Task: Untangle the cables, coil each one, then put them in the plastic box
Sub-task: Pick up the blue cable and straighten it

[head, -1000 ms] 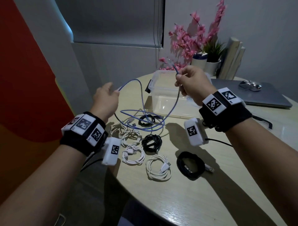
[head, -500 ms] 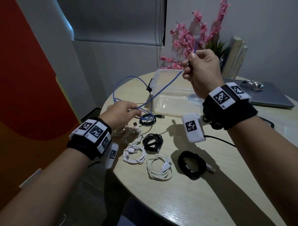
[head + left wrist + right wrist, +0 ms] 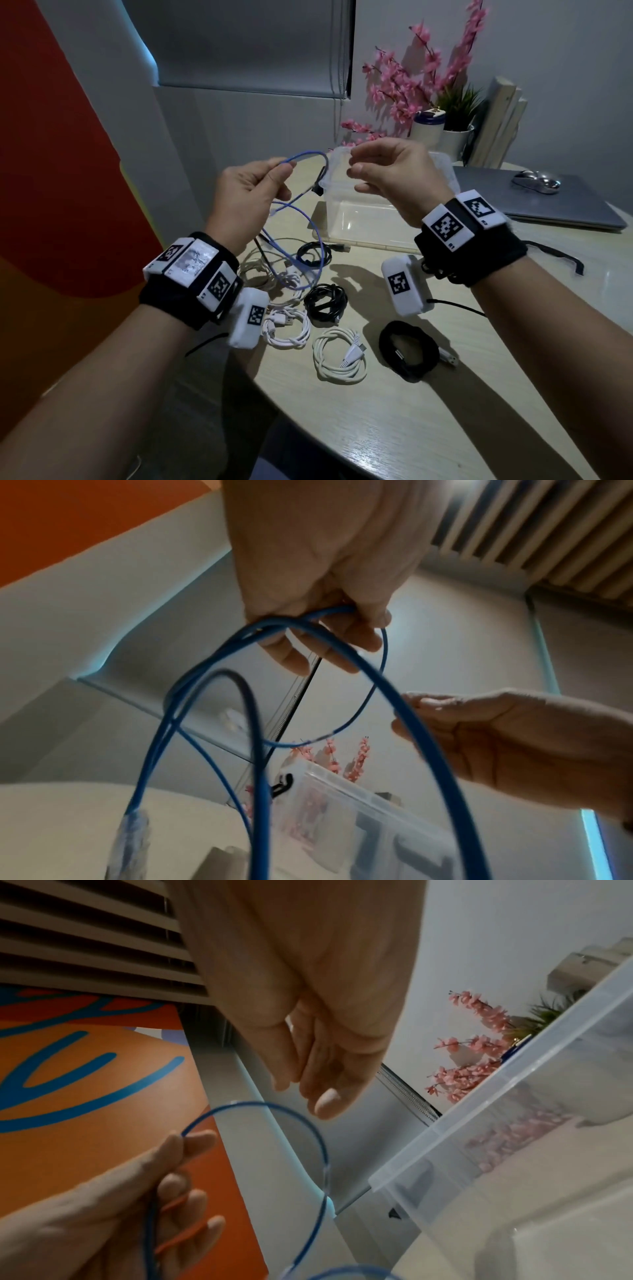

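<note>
Head view, nearest the table (image 3: 394,428) edge: four coils were recorded lying flat, namely a black coil (image 3: 409,350) with its plug showing, a white coil (image 3: 339,353), a smaller white coil (image 3: 286,327) and a second black coil (image 3: 324,303). Just beyond them a loose white cable (image 3: 260,274) and a third black coil (image 3: 313,255) were noted, the white one not yet coiled.

Above these, the blue cable (image 3: 310,246) was found raised off the table. The left hand (image 3: 245,202) was seen with thumb and fingers curled round the gathered blue strands, one small loop arching above the fingers and longer loops hanging down toward the table. The right hand (image 3: 394,174) was recorded just beside that loop, fingers loosely curved and spread, with nothing held.

Change entered: half a second earlier the blue cable was stretched taut between a high right hand and a low left hand; it had since been released by the right hand, both hands had been brought level and close, and a loop had been formed in the left. Coiling of the blue cable was therefore judged begun, with most of its length still to be gathered.

Farther back, the plastic box (image 3: 442,161) was noted open, with no cable seen inside. Behind it stood pink flowers (image 3: 404,89) and a closed laptop (image 3: 513,205).
</note>
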